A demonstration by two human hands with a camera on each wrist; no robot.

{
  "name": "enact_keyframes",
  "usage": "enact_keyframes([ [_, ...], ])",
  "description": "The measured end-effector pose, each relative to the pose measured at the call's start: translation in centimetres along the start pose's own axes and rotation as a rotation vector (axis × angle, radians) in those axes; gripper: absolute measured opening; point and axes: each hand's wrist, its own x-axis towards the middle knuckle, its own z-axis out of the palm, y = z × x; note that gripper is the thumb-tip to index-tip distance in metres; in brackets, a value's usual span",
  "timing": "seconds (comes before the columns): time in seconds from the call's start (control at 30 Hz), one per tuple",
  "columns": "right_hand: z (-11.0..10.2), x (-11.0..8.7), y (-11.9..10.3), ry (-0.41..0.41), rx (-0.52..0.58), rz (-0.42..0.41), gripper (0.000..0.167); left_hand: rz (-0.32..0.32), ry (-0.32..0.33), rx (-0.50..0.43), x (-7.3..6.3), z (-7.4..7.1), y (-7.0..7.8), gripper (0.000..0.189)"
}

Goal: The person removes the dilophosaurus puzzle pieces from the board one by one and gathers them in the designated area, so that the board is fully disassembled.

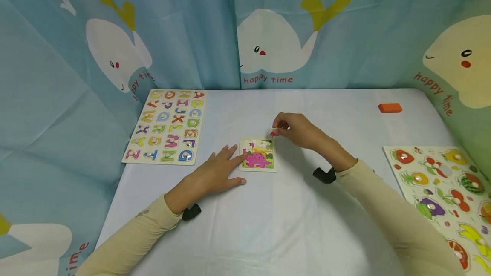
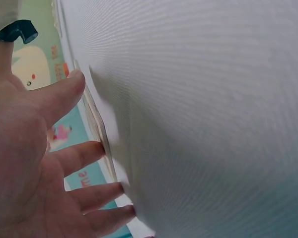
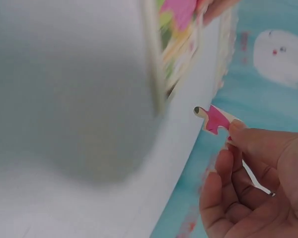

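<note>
pink and cream puzzle piece, cream-framed pink dinosaur puzzle, orange block, blue whale-print curtain

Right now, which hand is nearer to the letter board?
The left hand: in the head view, just right of the letter board, at the left edge of the dinosaur puzzle. The right hand is farther, past the puzzle's upper right corner, pinching a pink piece.

And here's a long beige fabric left sleeve, a matching right sleeve, and (one per wrist!) two stubby black elbow-shaped fittings.
</note>
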Motion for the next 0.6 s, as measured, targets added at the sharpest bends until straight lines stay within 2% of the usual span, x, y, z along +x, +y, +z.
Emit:
enact_keyframes([
  [0.27, -3.0, -2.4, 4.0, -0.042, 0.011, 0.122, 0.007, -0.001, 0.002, -0.006, -0.2, 0.1, -0.2, 0.079],
  [0.43, -4.4, -3.5, 5.7, -0.127, 0.077, 0.197, 0.013, 0.008, 0.006, -0.001, -0.3, 0.1, -0.2, 0.080],
  [0.6, -5.0, -4.4, 7.1, -0.210, 0.132, 0.230, 0.016, 0.015, 0.007, 0.005, -0.2, 0.0, -0.2, 0.080],
])
